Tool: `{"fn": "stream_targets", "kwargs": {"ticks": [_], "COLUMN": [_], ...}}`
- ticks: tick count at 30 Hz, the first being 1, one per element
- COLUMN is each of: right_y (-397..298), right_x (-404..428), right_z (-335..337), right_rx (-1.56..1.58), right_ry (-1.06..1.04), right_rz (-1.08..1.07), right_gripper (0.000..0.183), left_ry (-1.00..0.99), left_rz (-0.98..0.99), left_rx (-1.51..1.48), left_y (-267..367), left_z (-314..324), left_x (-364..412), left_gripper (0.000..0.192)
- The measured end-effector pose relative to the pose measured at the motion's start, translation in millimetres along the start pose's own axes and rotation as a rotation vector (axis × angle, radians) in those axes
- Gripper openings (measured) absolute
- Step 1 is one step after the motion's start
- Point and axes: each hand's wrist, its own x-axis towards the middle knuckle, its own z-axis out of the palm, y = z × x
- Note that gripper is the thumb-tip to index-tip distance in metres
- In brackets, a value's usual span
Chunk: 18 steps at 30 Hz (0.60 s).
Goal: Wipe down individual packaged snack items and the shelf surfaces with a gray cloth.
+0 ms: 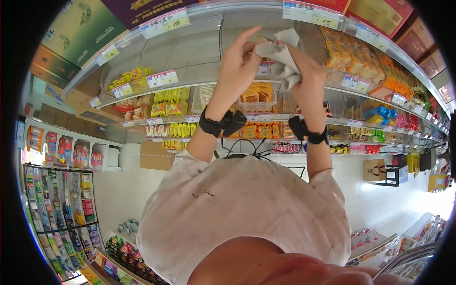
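Observation:
A crumpled light grey cloth [285, 58] is bunched between my hands, above the upper shelf. My right hand [309, 73] is closed around its right side. At the cloth's left edge, my left hand [238, 67] pinches it near the thumb tip, while the index finger points up and away. Some left fingertips are hidden behind the thumb and the cloth. Beyond both hands lie clear plastic bins [181, 46] on the shelf. Below my forearms, a clear tub [257, 103] holds orange-yellow packaged snacks.
Price tags line the shelf edge [199, 80]. Orange-wrapped snacks [351, 58] fill the right side; yellow packets [131, 76] lie left. Gift boxes [89, 28] stand on the top shelf. A cardboard box [155, 155] rests on the floor. Black straps circle both wrists.

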Motion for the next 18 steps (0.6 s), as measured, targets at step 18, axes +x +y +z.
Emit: {"fn": "stream_targets", "kwargs": {"ticks": [18], "right_y": [65.7], "right_x": [65.4], "right_z": [46.4], "right_rx": [-0.091], "right_ry": [-0.779], "right_rz": [0.498], "right_gripper": [0.024], "left_ry": [-0.453], "left_rz": [-0.354], "left_rx": [0.158], "left_y": [-112.3], "left_z": [-74.1], "left_x": [-91.9], "left_gripper": [0.026]}}
